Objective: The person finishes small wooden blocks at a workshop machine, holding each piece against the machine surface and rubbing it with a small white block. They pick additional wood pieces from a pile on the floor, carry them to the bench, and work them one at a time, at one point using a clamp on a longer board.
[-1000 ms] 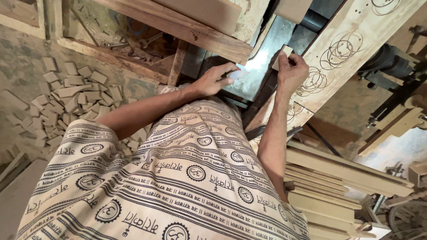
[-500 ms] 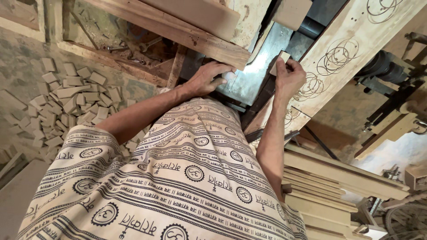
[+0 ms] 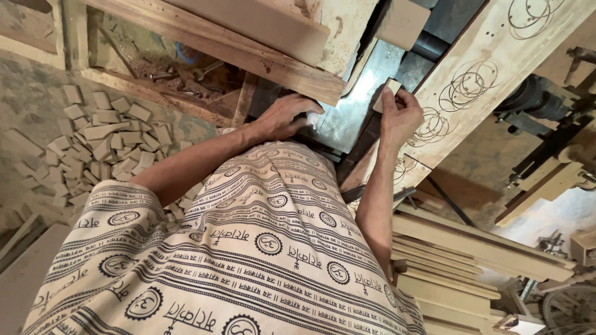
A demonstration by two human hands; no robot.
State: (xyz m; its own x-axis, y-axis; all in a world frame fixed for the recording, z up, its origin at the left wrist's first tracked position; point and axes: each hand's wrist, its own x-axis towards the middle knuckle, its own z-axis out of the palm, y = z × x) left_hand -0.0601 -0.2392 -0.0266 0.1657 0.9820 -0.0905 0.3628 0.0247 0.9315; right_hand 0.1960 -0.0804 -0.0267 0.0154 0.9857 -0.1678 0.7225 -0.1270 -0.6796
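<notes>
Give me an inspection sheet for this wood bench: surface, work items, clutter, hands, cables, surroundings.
Surface: grey metal machine table between wooden boards; a pale board with drawn circles lies on its right.
Job's things: small pale wooden block, held above the metal table.
Clutter: heap of small wood offcuts on the floor at left; sawdust and debris under the bench frame.
Hands: right hand grips the wooden block; left hand rests at the near edge of the metal table, what it holds cannot be told.
Cables: nothing seen.
Surroundings: stacked planks at lower right; dark machine parts at right.
</notes>
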